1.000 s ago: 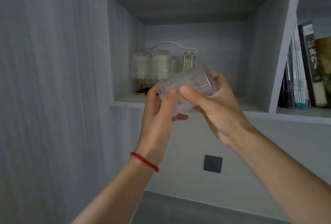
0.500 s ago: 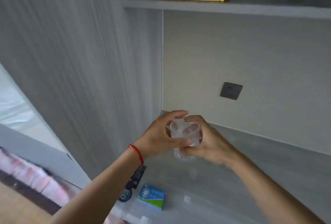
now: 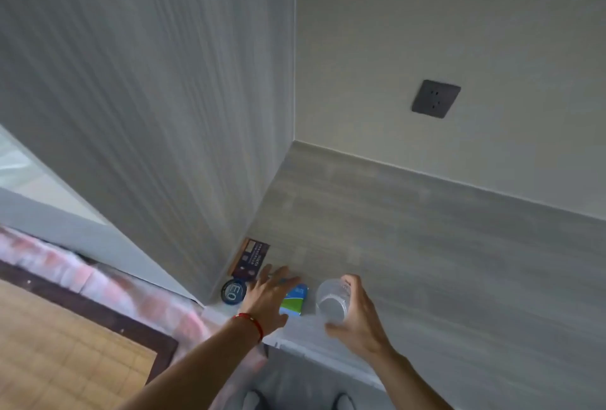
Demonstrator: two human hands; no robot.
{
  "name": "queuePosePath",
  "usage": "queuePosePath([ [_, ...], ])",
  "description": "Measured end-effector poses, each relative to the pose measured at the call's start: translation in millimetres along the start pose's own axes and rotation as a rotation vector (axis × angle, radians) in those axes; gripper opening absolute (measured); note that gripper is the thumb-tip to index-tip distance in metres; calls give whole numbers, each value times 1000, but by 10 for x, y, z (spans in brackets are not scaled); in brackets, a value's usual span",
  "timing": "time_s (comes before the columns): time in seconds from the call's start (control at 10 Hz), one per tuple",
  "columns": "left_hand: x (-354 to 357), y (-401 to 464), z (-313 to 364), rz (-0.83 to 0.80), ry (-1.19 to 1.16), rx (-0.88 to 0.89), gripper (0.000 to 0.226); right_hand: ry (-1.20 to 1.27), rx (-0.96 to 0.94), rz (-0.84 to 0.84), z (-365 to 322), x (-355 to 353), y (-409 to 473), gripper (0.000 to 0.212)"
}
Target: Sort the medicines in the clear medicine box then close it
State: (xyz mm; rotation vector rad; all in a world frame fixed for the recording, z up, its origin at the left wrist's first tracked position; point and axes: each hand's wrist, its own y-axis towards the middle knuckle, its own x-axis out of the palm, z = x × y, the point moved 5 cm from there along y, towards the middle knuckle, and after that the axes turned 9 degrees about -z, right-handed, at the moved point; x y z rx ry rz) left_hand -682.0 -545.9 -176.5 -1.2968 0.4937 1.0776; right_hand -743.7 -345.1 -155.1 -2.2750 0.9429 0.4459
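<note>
Medicines sit by my hands on the table: a green-and-blue box [image 3: 294, 298] lies partly under the spread, straight fingers of my left hand [image 3: 266, 300]. I see a round dark tin [image 3: 233, 291] and a dark carton [image 3: 251, 259] just left of that hand. My right hand [image 3: 355, 314] curls around a clear glass [image 3: 332, 300], beside the green-and-blue box. I cannot make out the clear medicine box itself.

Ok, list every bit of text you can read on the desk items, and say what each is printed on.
"EO": white letters on the round dark tin.
Dark box against the side panel: pale print, too blurred to read.
Blue and green box: white marks, unreadable.
Clear glass and wall socket: no text.
</note>
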Motion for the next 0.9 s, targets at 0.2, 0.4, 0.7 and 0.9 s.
queuePosePath([
  [0.2, 90, 62, -1, 20, 17, -5, 76, -3, 37, 26, 51, 188, -16, 90],
  [0.4, 103, 88, -54, 82, -25, 56, 72, 10, 19, 29, 36, 215, 34, 89],
  [0.7, 27, 45, -64, 67, -85, 85, 76, 30, -1, -26, 83, 242, 24, 109],
  [0.9, -315, -116, 65, 266, -251, 230, 64, 137, -57, 186, -53, 104, -256, 109],
])
